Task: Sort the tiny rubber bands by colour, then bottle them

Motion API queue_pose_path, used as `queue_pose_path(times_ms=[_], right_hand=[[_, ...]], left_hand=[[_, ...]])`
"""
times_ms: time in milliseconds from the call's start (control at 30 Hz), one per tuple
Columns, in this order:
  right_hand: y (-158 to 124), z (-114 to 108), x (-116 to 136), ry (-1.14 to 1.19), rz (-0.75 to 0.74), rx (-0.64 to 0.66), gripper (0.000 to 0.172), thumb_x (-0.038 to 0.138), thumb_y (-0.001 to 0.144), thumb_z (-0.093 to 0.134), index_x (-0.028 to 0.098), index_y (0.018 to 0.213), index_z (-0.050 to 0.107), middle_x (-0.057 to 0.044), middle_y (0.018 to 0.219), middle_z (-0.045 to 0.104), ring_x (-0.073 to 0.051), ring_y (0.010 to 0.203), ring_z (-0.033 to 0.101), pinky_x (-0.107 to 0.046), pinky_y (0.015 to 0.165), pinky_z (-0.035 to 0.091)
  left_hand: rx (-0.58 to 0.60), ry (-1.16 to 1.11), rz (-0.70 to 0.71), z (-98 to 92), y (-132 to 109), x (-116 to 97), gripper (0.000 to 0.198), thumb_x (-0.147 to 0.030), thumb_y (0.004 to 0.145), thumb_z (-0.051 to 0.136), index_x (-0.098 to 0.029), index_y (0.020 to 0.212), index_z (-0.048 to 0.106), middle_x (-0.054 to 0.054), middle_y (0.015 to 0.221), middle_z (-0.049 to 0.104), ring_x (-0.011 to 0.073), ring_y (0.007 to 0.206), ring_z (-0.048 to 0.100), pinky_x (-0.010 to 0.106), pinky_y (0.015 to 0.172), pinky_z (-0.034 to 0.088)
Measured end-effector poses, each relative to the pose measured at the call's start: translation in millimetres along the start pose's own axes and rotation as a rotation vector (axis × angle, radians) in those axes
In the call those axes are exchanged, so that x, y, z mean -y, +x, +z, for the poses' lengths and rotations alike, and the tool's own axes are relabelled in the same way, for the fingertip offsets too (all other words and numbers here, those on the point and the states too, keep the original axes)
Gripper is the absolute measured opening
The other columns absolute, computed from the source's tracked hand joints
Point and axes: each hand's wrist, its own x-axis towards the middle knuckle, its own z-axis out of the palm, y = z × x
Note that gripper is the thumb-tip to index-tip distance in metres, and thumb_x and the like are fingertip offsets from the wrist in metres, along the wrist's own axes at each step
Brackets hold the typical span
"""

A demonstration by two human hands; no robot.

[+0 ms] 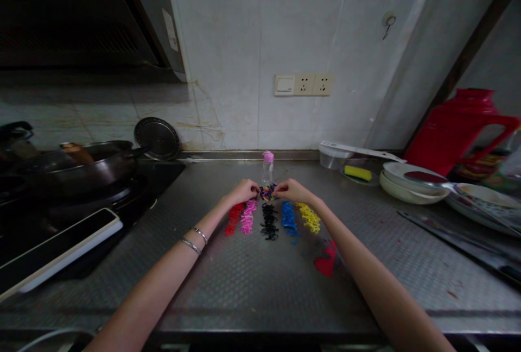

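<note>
Both of my hands reach to a small mixed heap of coloured rubber bands (267,193) on the steel counter (260,276). My left hand (243,191) has its fingers curled at the heap's left edge. My right hand (292,190) pinches at the heap's right edge. Nearer to me lie sorted rows: red bands (233,218), pink bands (248,216), black bands (269,221), blue bands (289,218) and yellow bands (309,217). A small clear bottle with a pink cap (267,167) stands just behind the heap. What each hand holds is too small to make out.
A red scrap (326,261) lies by my right forearm. A wok (85,164) and a lid (157,138) sit on the stove at left. Bowls (407,189), a ladle, a sponge dish (358,173) and a red thermos (459,124) crowd the right. A wall socket (303,85) is behind.
</note>
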Motion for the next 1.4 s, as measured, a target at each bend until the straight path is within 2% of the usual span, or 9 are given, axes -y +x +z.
queue_pose_path(times_ms=[200, 333, 467, 600, 933, 1033, 1133, 1267, 1400], right_hand=[[0.2, -1.2, -1.7, -0.018, 0.003, -0.017, 0.022, 0.026, 0.07, 0.056, 0.012, 0.077, 0.072, -0.003, 0.07, 0.069, -0.013, 0.064, 0.059, -0.021, 0.061, 0.043], [0.4, -1.3, -1.4, -0.021, 0.02, -0.02, 0.023, 0.026, 0.07, 0.056, 0.011, 0.077, 0.071, -0.003, 0.07, 0.068, -0.013, 0.063, 0.058, -0.021, 0.06, 0.043], [0.7, -1.0, -0.9, -0.033, 0.018, -0.008, 0.024, 0.027, 0.07, 0.055, 0.011, 0.077, 0.071, -0.003, 0.069, 0.068, -0.012, 0.062, 0.057, -0.021, 0.059, 0.042], [0.6, -0.7, -0.9, -0.039, 0.015, -0.02, 0.023, 0.025, 0.07, 0.055, 0.011, 0.077, 0.072, -0.004, 0.07, 0.068, -0.012, 0.063, 0.057, -0.02, 0.06, 0.042], [-1.4, -1.5, 2.9, -0.044, 0.008, -0.036, 0.022, 0.023, 0.071, 0.054, 0.011, 0.076, 0.071, -0.003, 0.068, 0.068, -0.012, 0.062, 0.057, -0.019, 0.058, 0.041], [-1.4, -1.9, 3.3, -0.077, 0.026, -0.063, 0.02, 0.021, 0.07, 0.055, 0.012, 0.077, 0.071, -0.003, 0.069, 0.068, -0.012, 0.063, 0.058, -0.019, 0.059, 0.042], [-1.5, -1.9, 3.0, -0.148, 0.057, -0.11, 0.02, 0.019, 0.07, 0.055, 0.013, 0.08, 0.071, -0.003, 0.072, 0.069, -0.013, 0.066, 0.059, -0.019, 0.06, 0.042], [-1.7, 3.0, 3.5, -0.293, 0.092, -0.144, 0.024, 0.02, 0.074, 0.052, 0.017, 0.089, 0.07, -0.003, 0.079, 0.069, -0.013, 0.071, 0.06, -0.019, 0.063, 0.041], [-2.0, 12.9, 7.9, -0.443, 0.083, -0.132, 0.026, 0.022, 0.077, 0.05, 0.023, 0.095, 0.069, -0.003, 0.095, 0.067, -0.015, 0.087, 0.059, -0.02, 0.073, 0.041]], left_hand=[[-0.031, 0.032, 0.05, -1.9, 0.7, -1.2, 0.036, -0.017, 0.067, 0.051, -0.017, 0.098, 0.069, 0.003, 0.077, 0.067, 0.0127, 0.065, 0.055, 0.02, 0.061, 0.038], [0.004, 0.046, 0.049, -2.8, 2.9, -0.4, 0.028, -0.017, 0.067, 0.051, -0.014, 0.085, 0.072, 0.004, 0.076, 0.068, 0.0126, 0.065, 0.056, 0.02, 0.061, 0.038], [0.063, 0.064, -0.012, -1.7, 2.6, -1.3, 0.024, -0.027, 0.069, 0.054, -0.012, 0.074, 0.072, 0.004, 0.065, 0.066, 0.0118, 0.057, 0.054, 0.02, 0.057, 0.037], [0.061, 0.07, -0.032, 0.1, 1.8, -3.4, 0.024, -0.031, 0.067, 0.058, -0.011, 0.073, 0.071, 0.004, 0.066, 0.067, 0.0116, 0.058, 0.054, 0.021, 0.057, 0.038], [0.026, -0.072, -0.085, 9.1, 1.4, -12.0, 0.023, -0.021, 0.065, 0.054, -0.008, 0.073, 0.071, 0.004, 0.064, 0.065, 0.0115, 0.056, 0.053, 0.021, 0.054, 0.036], [0.017, -0.111, -0.074, 0.4, 1.1, -11.1, 0.023, -0.023, 0.064, 0.055, -0.008, 0.072, 0.07, 0.004, 0.062, 0.064, 0.0113, 0.056, 0.052, 0.02, 0.054, 0.036], [0.033, -0.133, -0.071, -16.5, 0.6, -5.9, 0.023, -0.023, 0.063, 0.055, -0.007, 0.072, 0.071, 0.004, 0.062, 0.064, 0.0107, 0.055, 0.05, 0.02, 0.052, 0.035], [0.163, -0.131, -0.074, -34.9, -1.1, 2.7, 0.022, -0.023, 0.061, 0.056, -0.008, 0.07, 0.07, 0.002, 0.053, 0.059, 0.0079, 0.047, 0.043, 0.019, 0.046, 0.031], [0.272, -0.059, -0.104, -35.9, -2.8, 3.3, 0.02, -0.02, 0.059, 0.056, -0.01, 0.069, 0.07, 0.0, 0.049, 0.057, 0.0067, 0.044, 0.04, 0.018, 0.044, 0.029]])
